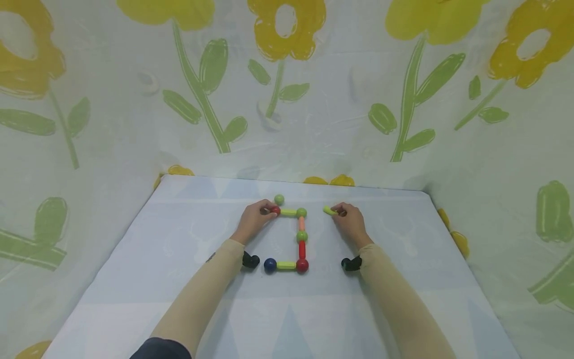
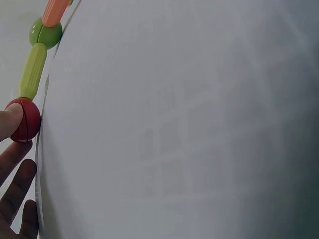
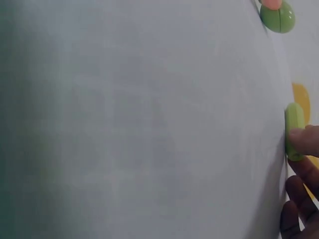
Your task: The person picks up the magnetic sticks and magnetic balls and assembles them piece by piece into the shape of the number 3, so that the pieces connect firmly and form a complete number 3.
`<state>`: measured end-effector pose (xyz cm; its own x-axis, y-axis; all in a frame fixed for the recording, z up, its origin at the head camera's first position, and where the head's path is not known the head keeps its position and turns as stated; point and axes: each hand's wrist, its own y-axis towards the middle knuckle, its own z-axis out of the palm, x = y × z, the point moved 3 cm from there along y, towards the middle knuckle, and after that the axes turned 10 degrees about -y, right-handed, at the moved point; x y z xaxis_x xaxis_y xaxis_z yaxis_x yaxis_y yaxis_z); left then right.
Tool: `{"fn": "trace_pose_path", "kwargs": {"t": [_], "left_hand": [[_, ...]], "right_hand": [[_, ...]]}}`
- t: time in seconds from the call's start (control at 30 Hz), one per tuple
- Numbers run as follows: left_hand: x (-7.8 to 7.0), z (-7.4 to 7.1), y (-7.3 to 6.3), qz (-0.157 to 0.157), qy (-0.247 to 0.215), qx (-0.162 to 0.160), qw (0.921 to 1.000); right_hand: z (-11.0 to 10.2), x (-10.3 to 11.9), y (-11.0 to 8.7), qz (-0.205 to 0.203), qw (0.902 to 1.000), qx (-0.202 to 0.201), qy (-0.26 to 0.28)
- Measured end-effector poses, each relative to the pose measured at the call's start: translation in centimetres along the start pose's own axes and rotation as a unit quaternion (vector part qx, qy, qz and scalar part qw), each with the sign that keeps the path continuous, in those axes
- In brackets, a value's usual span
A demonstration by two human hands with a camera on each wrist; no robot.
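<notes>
My left hand [image 1: 253,218] pinches a red ball [image 2: 31,122] between thumb and fingers. From that ball a yellow-green rod [image 1: 288,212] runs right to a green ball [image 1: 301,213]. Below it, toward me, come an orange rod [image 1: 301,224], a second green ball [image 1: 302,236], a red rod [image 1: 302,250] and another red ball [image 1: 302,266]. A further yellow-green rod [image 1: 286,266] leads left to a dark blue ball [image 1: 270,265]. Right of this chain, my right hand [image 1: 352,224] holds a separate yellow-green rod [image 3: 295,119] between thumb and fingers, apart from the chain.
A loose green ball [image 1: 279,200] lies just beyond the left hand. The pale patterned table [image 1: 188,284] meets flower-printed sheeting [image 1: 314,124] at the back and sides. Black wrist devices [image 1: 352,264] sit under both sleeves, close to the tabletop.
</notes>
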<state>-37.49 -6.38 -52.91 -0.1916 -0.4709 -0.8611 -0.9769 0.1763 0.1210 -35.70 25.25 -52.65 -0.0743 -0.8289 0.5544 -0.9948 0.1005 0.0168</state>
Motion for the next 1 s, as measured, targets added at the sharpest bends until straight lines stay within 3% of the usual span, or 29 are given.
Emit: {"fn": "trace_pose_path", "kwargs": {"t": [0.23,0.6,1.0], "left_hand": [[-0.3,0.0,-0.2,-0.001,0.0,0.003,1.0],[-0.1,0.0,-0.1,-0.002,0.002,0.005,1.0],[0.1,0.0,-0.1,0.004,-0.001,0.004,1.0]], "right_hand": [[-0.3,0.0,-0.9,-0.017,0.9997,0.019,-0.006],[-0.1,0.4,-2.5,-0.001,0.9989,0.045,-0.009],[-0.1,0.9,-4.4,-0.031,0.9978,0.054,-0.024]]}}
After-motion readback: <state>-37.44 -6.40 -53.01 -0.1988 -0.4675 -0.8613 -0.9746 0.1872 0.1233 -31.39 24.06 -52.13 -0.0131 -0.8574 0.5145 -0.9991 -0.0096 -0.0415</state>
